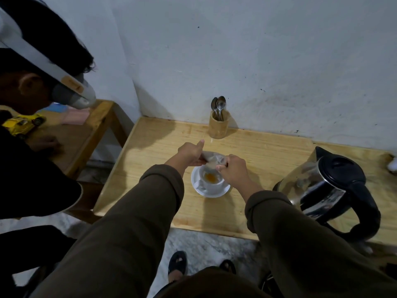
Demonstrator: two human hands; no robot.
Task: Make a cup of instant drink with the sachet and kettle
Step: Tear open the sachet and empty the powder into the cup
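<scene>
Above the cup [211, 180], the sachet [211, 159] was held tilted between both hands, its lower corner pointing down into the cup's mouth. Each grip was pinched on the sachet: the left hand [190, 154] closed on its left end with the thumb sticking up, the right hand [233, 169] closed on its right end just over the cup's rim. Orange powder lay in a small heap at the bottom of the white cup, which stood on a white saucer [198, 188] near the middle of the wooden desk [268, 151]. To the right, well apart from the cup, stood the kettle [328, 188], glass-walled with a black lid and handle, its handle turned toward the desk's front edge. Behind the cup, near the wall, a wooden holder [219, 126] held a few spoons [220, 105] upright. Both sleeves were brown. Off to the left, another person leaned over a second wooden table [86, 134] with a yellow toy car [23, 123] by them.
</scene>
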